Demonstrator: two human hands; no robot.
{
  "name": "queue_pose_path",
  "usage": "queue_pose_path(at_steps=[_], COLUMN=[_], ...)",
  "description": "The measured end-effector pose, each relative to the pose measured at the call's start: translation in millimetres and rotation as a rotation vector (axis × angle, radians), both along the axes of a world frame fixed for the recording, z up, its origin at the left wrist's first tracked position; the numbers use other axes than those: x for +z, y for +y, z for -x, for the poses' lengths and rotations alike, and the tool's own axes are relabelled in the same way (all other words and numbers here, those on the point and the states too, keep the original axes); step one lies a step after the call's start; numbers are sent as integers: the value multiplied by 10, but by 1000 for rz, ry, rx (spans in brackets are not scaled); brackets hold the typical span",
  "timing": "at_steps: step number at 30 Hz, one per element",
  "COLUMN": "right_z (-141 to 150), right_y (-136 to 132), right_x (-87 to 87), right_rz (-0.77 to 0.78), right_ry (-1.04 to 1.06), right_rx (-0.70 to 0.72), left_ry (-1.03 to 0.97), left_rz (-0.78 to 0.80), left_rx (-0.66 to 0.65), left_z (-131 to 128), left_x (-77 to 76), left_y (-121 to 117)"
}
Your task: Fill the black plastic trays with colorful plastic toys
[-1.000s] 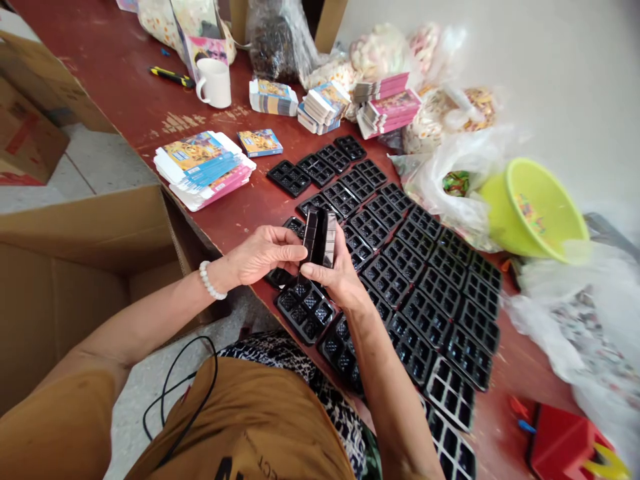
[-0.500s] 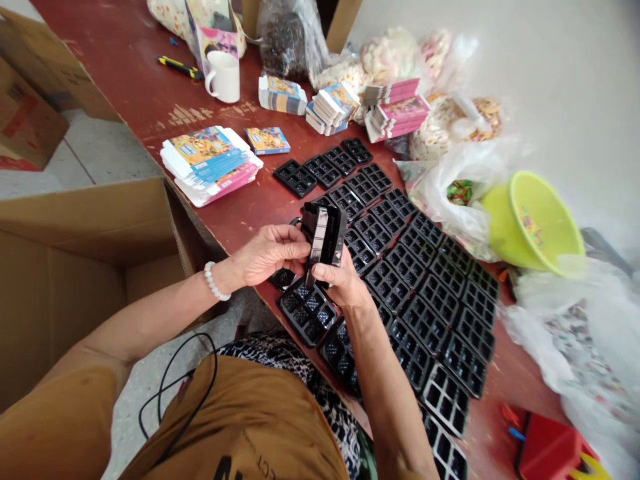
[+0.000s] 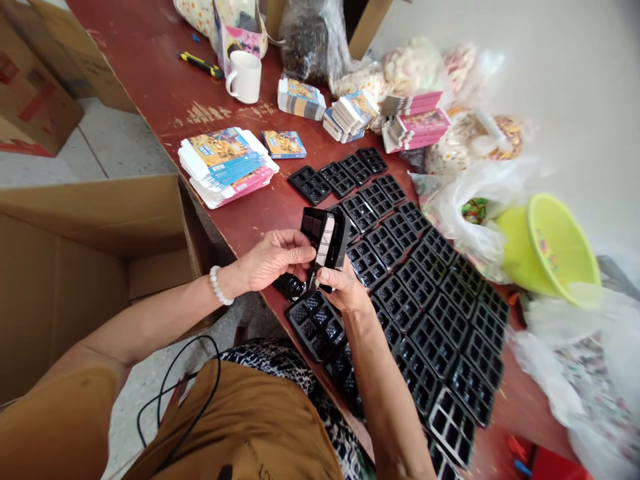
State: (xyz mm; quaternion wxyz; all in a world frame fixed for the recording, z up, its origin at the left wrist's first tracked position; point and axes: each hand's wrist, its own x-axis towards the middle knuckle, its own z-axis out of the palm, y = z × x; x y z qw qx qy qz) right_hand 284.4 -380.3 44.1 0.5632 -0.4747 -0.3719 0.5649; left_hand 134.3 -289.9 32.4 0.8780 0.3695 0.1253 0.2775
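Two or more black plastic trays are held together between my hands, above the table's near edge. My left hand, with a white bead bracelet on its wrist, pinches the left side of one tray between thumb and fingers. My right hand grips the lower right of the stack, its thumb in front; its other fingers are mostly hidden. Below them, a black tray with square compartments lies on the red table. Rows of similar black trays spread to the right.
A pile of flat printed boxes lies left of the trays, a white mug and a yellow cutter behind it. Filled plastic bags and a lime-green bucket line the far side. An open cardboard box stands at left.
The tray in my left hand has tilted away from the others, so its compartments show more. The whole scene has shifted slightly right in view.
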Motion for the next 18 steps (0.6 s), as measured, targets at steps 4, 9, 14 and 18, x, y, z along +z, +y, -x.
queue_pose_path(at_steps=[4, 9, 14, 18], right_z=[-21, 2, 127, -99], right_y=[80, 222, 436, 666], right_x=[-64, -91, -5, 93], right_rz=[3, -26, -122, -163], right_ry=[-92, -295, -543, -750], right_rx=[2, 52, 19, -51], left_ry=[26, 130, 226, 242], left_rz=[-162, -517, -498, -273], left_rx=[172, 386, 351, 472], left_z=[55, 246, 381, 467], left_x=[-23, -87, -205, -283], left_y=[12, 156, 344, 517])
